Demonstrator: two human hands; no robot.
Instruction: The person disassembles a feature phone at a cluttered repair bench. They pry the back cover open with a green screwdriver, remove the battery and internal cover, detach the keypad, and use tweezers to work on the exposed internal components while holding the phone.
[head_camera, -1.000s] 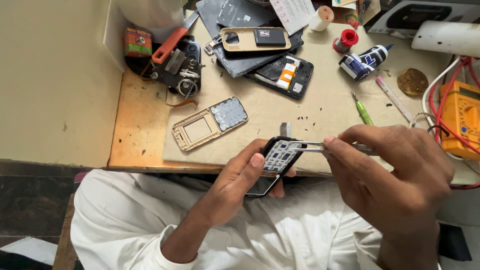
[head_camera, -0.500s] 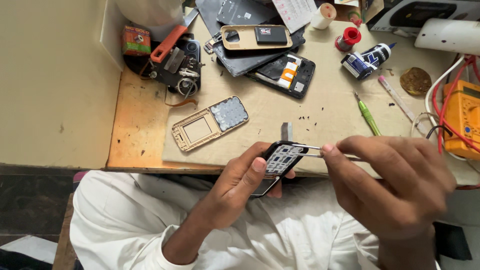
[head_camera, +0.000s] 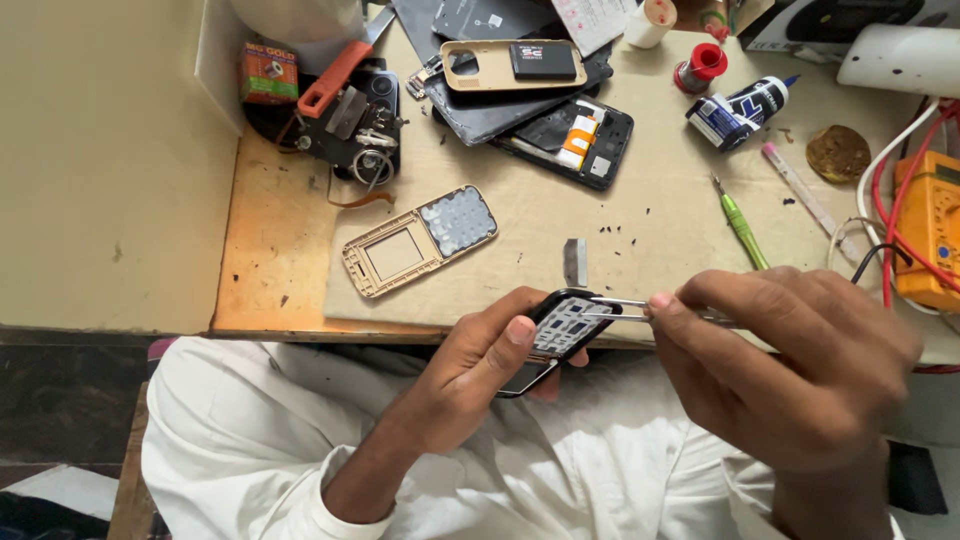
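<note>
My left hand grips a small opened keypad phone at the table's front edge, its circuit side facing up, thumb on its left rim. My right hand pinches metal tweezers whose tips rest on the phone's upper part. The phone's gold front cover with keypad lies face down on the table to the left. A small grey metal piece lies just above the phone.
A green screwdriver, a pink pen, a glue tube, a red cap, an orange multimeter with red and white leads, dismantled phones and a black clamp tool crowd the table's back.
Both hands stay at the phone; the right hand with the tweezers shifted slightly, tips still on the phone's board. Nothing else on the table moved.
</note>
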